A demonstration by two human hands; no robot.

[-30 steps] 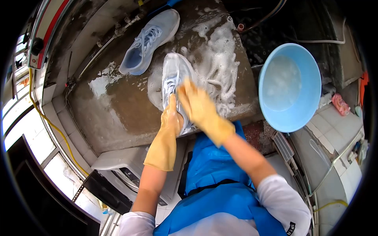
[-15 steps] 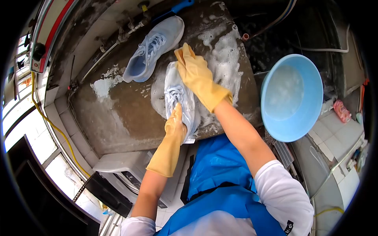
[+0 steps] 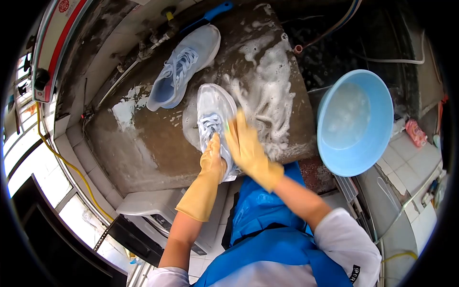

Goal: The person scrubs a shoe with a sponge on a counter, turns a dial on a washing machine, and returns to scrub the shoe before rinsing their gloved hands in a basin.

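A wet white shoe (image 3: 216,99) with pale laces lies on the brown slab (image 3: 158,177), its toe pointing away from me. My left hand (image 3: 211,160), in a yellow rubber glove, grips this shoe at its heel opening. Against the shoe's right side is my gloved right hand (image 3: 245,146), slightly blurred; a bit of green shows by its fingers, and what it holds is too small to name. A second pale shoe (image 3: 184,64) rests farther back on the slab, untouched. White foam (image 3: 275,91) spreads to the right of the shoes.
A light blue basin (image 3: 355,122) with sudsy water stands at the right. Behind the shoes are a blue-handled brush (image 3: 217,11) and wall pipes (image 3: 155,40). A hose end (image 3: 298,49) reaches the slab's right edge. A white machine (image 3: 153,206) sits below at the left.
My right hand went from the shoe's side up past its toe, then came back down along its right side. My left hand has stayed on the heel.
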